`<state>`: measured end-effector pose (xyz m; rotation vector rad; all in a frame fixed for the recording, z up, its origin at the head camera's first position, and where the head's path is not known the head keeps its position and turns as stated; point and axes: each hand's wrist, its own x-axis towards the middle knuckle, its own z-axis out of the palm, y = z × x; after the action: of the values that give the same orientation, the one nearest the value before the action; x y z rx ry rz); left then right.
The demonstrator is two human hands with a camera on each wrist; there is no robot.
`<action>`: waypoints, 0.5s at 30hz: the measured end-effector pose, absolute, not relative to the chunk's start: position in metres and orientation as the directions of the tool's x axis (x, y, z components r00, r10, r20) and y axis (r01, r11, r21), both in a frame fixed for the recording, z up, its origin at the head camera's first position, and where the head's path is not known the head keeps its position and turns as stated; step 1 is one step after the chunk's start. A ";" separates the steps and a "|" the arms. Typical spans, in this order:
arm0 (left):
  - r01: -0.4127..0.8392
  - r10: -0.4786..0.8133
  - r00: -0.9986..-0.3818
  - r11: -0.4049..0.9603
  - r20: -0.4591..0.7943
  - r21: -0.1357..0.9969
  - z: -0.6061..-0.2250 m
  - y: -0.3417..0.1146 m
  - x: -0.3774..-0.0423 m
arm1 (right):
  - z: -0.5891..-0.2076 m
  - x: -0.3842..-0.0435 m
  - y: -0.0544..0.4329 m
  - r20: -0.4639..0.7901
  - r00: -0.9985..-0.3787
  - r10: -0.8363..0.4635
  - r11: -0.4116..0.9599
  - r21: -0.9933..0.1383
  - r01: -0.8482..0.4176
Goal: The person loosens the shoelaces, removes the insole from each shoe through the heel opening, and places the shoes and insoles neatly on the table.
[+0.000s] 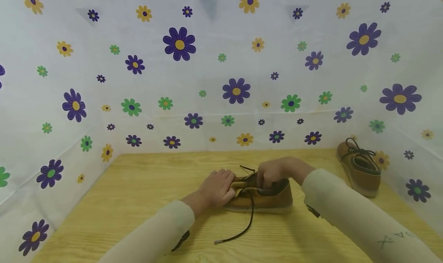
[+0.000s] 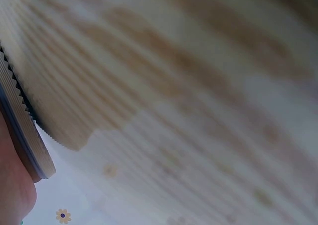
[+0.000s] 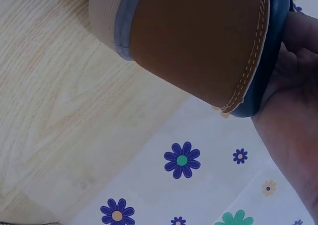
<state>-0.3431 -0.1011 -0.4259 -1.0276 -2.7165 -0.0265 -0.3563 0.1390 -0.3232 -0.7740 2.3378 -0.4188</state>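
Observation:
A brown leather shoe [image 1: 273,201] lies on the wooden table with its toe to the left and its dark lace [image 1: 252,213] loose. My left hand [image 1: 217,188] grips the front of the shoe, fingers over the top and thumb on the near side. My right hand [image 1: 275,172] has its curled fingers down at the shoe's opening, by the tongue and dark collar; the fingertips are hidden inside. In the right wrist view, the heel [image 3: 194,41] shows, with that hand [image 3: 298,96] at the collar. The left wrist view catches the sole edge [image 2: 30,135] beside the hand [image 2: 15,180].
A second brown shoe [image 1: 363,172], its lace tied in a bow, stands at the table's right back. One loose lace end reaches toward the table's front, another sticks up behind the shoe. A white flower-print cloth [image 1: 207,74] encloses the wooden table [image 1: 149,178].

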 end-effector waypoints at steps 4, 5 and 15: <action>0.652 0.647 -0.728 0.756 0.227 -0.061 -0.424 -0.101 -0.343 | -0.320 -0.357 0.140 -0.446 -0.627 -0.639 0.763 -0.472 -0.442; 0.652 0.647 -0.728 0.755 0.227 -0.062 -0.424 -0.101 -0.343 | -0.319 -0.357 0.140 -0.441 -0.628 -0.642 0.761 -0.472 -0.446; 0.650 0.647 -0.724 0.756 0.239 -0.075 -0.424 -0.102 -0.341 | -0.306 -0.356 0.128 -0.406 -0.587 -0.701 0.711 -0.334 -0.618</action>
<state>-0.3414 -0.1017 -0.4236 -1.0169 -2.7034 -0.0206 -0.3564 0.1282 -0.3055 -1.0059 2.4016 -0.2131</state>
